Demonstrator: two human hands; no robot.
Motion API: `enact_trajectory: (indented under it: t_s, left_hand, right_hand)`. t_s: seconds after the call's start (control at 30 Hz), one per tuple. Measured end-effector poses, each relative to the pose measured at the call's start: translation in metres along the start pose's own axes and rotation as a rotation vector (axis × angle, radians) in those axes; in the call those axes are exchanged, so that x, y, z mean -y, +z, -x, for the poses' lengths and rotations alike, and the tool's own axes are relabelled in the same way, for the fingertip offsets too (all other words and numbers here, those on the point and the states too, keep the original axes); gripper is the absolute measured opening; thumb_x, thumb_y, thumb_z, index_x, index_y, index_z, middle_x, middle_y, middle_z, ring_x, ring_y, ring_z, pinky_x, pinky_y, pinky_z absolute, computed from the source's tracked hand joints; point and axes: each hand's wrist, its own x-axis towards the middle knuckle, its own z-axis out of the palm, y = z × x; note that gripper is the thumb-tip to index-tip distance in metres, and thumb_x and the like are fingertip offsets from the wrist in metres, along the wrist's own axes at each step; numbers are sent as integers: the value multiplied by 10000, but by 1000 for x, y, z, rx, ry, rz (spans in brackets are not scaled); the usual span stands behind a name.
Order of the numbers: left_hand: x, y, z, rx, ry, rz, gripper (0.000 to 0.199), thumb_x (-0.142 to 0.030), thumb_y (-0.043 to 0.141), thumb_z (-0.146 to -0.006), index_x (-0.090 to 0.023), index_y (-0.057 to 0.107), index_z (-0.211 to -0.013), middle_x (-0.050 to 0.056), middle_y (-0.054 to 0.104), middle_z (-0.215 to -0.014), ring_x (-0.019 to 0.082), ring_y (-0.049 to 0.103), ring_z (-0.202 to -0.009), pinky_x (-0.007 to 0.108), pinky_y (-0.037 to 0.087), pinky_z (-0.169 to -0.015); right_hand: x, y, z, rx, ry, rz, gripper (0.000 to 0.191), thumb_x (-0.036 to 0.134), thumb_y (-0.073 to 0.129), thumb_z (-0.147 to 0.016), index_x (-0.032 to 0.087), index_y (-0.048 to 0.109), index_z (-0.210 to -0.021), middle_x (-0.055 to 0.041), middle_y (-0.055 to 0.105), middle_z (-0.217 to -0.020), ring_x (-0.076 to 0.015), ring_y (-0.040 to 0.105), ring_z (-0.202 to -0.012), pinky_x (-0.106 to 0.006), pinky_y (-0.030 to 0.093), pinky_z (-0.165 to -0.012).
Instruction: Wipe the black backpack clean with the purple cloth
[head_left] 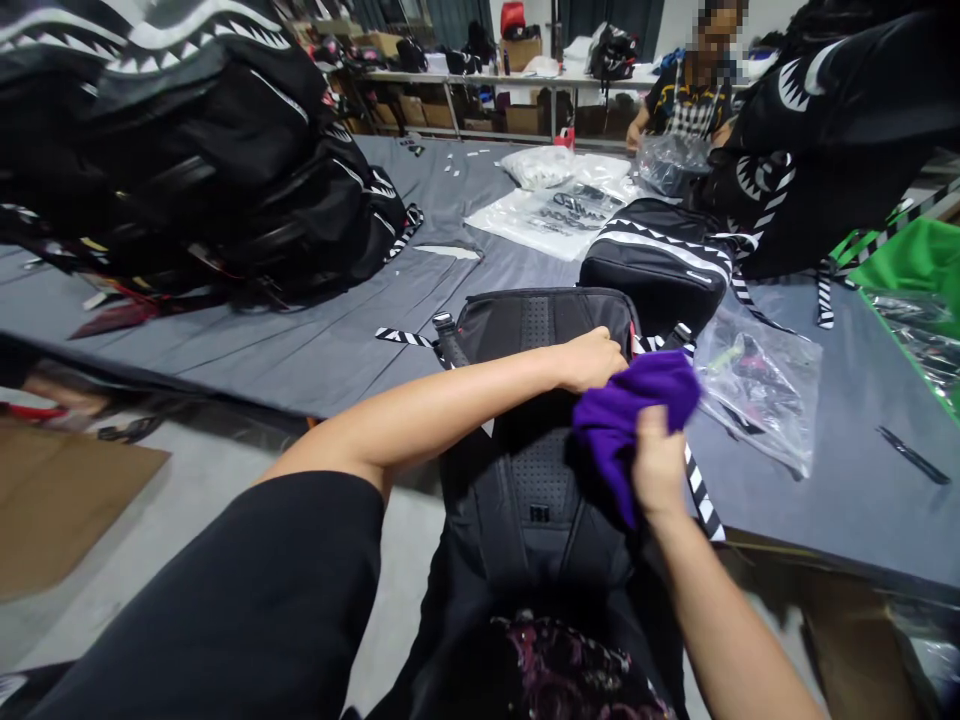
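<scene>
A black backpack point(536, 470) lies in front of me with its padded back panel up, partly over the table edge. Striped black-and-white straps stick out at its sides. In my right hand point(660, 465) is a bunched purple cloth point(630, 405), blurred by motion, above the backpack's right side. My left hand point(592, 360) reaches across the backpack's upper part with fingers curled at its right edge, close to the cloth. What those fingers grip is hidden from view.
Black backpacks with shark-teeth prints point(225, 150) are piled at left, and more point(840, 140) at right. A smaller black bag point(660, 260), clear plastic bags point(765, 380) and black snips point(913, 455) lie on the grey table point(847, 510). A person point(686, 100) stands across it.
</scene>
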Motion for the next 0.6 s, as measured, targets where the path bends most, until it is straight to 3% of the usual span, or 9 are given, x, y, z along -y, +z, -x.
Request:
enact_trajectory:
  t_s: [0.07, 0.13, 0.17, 0.23, 0.3, 0.37, 0.47, 0.53, 0.6]
  left_hand:
    - [14, 0, 2, -32, -10, -80, 294, -367, 476, -904, -182, 676, -791, 66, 708, -821, 181, 573, -798, 348, 285, -763]
    - [29, 1, 6, -121, -30, -168, 389, -423, 411, -941, -174, 677, -804, 75, 706, -818, 197, 565, -822, 372, 302, -814]
    - [34, 3, 8, -175, -42, -200, 433, -455, 387, -949, -167, 675, -803, 80, 702, -811, 203, 560, -824, 388, 310, -844]
    - [38, 10, 13, -279, -51, -213, 483, -502, 368, -949, -159, 670, -793, 79, 693, -805, 211, 551, -841, 425, 321, -910]
    - [33, 20, 17, -367, -65, -170, 452, -483, 392, -945, -166, 667, -777, 63, 680, -802, 220, 544, -891, 473, 304, -998]
    - [24, 32, 20, -454, -88, -100, 390, -430, 418, -942, -179, 666, -777, 41, 664, -802, 223, 533, -951, 519, 253, -1080]
    - [10, 50, 21, -591, -126, -11, 361, -378, 405, -948, -184, 658, -778, 23, 638, -807, 215, 519, -994, 547, 218, -1130]
    - [4, 61, 18, -659, -127, 10, 359, -370, 394, -951, -185, 646, -774, 16, 623, -802, 205, 519, -979, 560, 219, -1135]
    - [0, 70, 15, -708, -112, 10, 344, -356, 390, -949, -184, 627, -768, 11, 609, -785, 196, 520, -950, 576, 210, -1140]
  right_hand:
    - [-24, 23, 11, 241, -174, 301, 237, 252, 553, -806, 170, 665, -998, -103, 702, -981, -267, 660, -929, -428, 518, -901]
    - [-40, 26, 23, 390, -311, 612, 326, 165, 491, -757, 148, 654, -1039, -119, 702, -959, -293, 663, -910, -445, 527, -848]
    - [-43, 21, 28, 408, -319, 729, 363, 156, 462, -759, 143, 639, -1075, -118, 702, -936, -295, 668, -878, -444, 534, -809]
    - [-42, 2, 34, 352, -189, 777, 334, 198, 437, -814, 154, 625, -1088, -96, 701, -873, -281, 671, -806, -428, 537, -764]
    - [-36, -22, 33, 274, 35, 619, 281, 318, 454, -880, 178, 638, -1039, -76, 703, -871, -264, 666, -829, -413, 535, -790]
    - [-29, -44, 28, 166, 326, 296, 303, 438, 521, -875, 184, 660, -963, -75, 709, -896, -256, 661, -893, -396, 541, -813]
    - [-14, -64, 15, -121, 656, -265, 311, 453, 558, -864, 173, 671, -935, -65, 714, -872, -220, 674, -870, -359, 567, -792]
    - [1, -63, 5, -301, 623, -528, 287, 398, 497, -908, 172, 668, -952, -35, 711, -857, -163, 676, -843, -306, 567, -804]
    - [15, -46, -7, -342, 442, -655, 276, 379, 476, -925, 179, 662, -963, -12, 704, -885, -124, 666, -870, -274, 548, -856]
